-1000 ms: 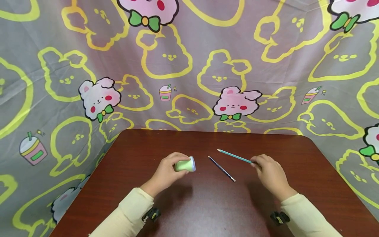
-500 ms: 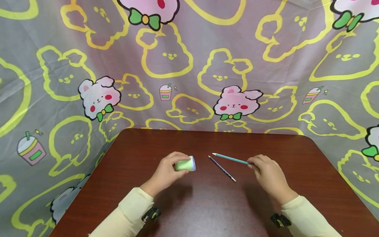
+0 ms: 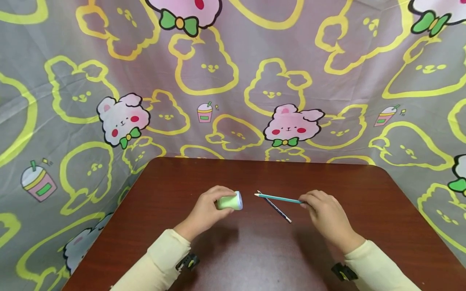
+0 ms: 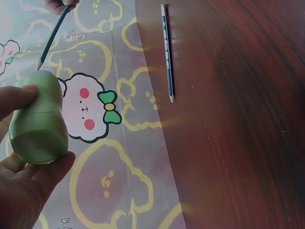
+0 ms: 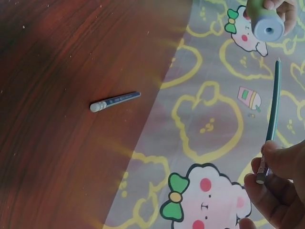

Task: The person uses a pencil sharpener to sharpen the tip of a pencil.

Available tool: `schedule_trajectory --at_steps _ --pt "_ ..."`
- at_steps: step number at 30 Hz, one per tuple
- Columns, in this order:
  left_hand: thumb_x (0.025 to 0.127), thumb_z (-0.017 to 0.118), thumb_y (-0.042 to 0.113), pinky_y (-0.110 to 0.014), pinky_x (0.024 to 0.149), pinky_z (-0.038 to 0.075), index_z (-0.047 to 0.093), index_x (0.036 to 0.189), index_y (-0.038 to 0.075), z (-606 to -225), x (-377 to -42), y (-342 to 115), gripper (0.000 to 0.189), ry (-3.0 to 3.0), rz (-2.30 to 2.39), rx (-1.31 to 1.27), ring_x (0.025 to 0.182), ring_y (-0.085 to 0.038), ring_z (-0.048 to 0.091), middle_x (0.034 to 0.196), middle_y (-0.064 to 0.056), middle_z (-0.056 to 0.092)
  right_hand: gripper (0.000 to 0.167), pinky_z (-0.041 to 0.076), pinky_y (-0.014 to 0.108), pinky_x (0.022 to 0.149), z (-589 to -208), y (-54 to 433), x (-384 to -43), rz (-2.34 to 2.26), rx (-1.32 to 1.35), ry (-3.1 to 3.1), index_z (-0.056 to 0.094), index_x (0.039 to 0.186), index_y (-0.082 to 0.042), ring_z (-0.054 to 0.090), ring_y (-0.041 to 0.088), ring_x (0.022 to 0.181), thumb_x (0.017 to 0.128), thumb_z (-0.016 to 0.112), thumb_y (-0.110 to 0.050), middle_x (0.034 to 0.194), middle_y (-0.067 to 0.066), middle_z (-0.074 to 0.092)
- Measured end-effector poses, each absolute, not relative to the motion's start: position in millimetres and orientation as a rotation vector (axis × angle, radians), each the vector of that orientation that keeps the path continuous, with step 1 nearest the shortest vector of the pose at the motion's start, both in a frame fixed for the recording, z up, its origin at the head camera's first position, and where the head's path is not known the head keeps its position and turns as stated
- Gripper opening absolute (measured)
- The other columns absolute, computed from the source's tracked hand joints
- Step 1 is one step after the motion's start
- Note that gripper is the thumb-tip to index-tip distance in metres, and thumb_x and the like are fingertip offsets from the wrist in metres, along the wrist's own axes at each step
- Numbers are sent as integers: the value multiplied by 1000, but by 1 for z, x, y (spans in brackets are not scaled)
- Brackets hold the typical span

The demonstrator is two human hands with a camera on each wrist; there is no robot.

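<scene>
My left hand (image 3: 208, 208) grips a light green pencil sharpener (image 3: 229, 202) on its side, thumb and fingers round its body. Its pale blue end, with a round hole (image 5: 269, 30) in the middle, faces right. With the fingertips of my right hand (image 3: 325, 212) I pinch a teal pencil (image 3: 278, 198) near its back end. The sharpened tip (image 5: 279, 60) points left at the sharpener, a short gap away. Below it a dark blue patterned pencil (image 3: 278, 211) with a white end lies on the table; the teal pencil crosses over it in the head view.
The dark red-brown wooden table (image 3: 255, 258) has rounded far corners. Behind it and at its sides hangs a grey cloth (image 3: 233, 36) printed with yellow outlines and rabbit faces. A black strap (image 3: 187, 262) sits at each wrist.
My right hand has moved left and slightly toward me, bringing the teal pencil's tip down and closer to the sharpener. The left hand and the dark pencil have stayed in place.
</scene>
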State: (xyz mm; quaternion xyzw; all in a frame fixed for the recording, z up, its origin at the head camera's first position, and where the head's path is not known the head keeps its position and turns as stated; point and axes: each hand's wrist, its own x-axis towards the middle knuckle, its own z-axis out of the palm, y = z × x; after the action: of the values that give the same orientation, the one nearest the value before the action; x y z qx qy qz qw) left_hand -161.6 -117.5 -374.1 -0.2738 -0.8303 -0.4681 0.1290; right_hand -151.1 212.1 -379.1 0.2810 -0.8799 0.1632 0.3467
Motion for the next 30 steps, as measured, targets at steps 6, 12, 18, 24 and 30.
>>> schedule_trajectory --at_steps 6,12,18,24,30 --pt "69 80 -6 -29 81 51 72 105 5 -372 -162 -115 38 -2400 -1352 -823 98 -24 62 107 -7 66 10 44 36 61 -377 208 -149 419 781 -2264 68 87 -10 58 14 73 79 75 -10 82 -5 64" --pt "70 80 -5 -28 81 51 72 105 4 -373 -162 -114 37 -2421 -1354 -816 98 -24 62 107 -8 66 56 44 36 62 -375 203 -149 425 814 -2233 68 87 -10 56 14 73 101 28 -47 82 -5 64" --pt "71 79 -3 -28 81 51 72 107 5 -372 -161 -114 38 -2442 -1348 -819 99 -23 62 109 -7 65 27 44 37 63 -373 202 -149 425 831 -2225 68 88 -10 57 14 74 96 56 -33 83 -6 64" --pt "71 79 -4 -29 81 52 72 107 4 -371 -160 -114 37 -2435 -1336 -834 99 -23 62 109 -8 66 21 44 37 63 -371 199 -148 420 840 -2227 68 87 -10 56 13 74 70 78 -4 83 -6 64" --pt "72 79 -3 -29 81 52 72 107 5 -369 -159 -112 37 -2447 -1326 -838 99 -23 62 110 -7 65 18 44 37 64 -370 198 -148 406 840 -2245 68 86 -11 57 14 75 72 77 -6 83 -5 63"
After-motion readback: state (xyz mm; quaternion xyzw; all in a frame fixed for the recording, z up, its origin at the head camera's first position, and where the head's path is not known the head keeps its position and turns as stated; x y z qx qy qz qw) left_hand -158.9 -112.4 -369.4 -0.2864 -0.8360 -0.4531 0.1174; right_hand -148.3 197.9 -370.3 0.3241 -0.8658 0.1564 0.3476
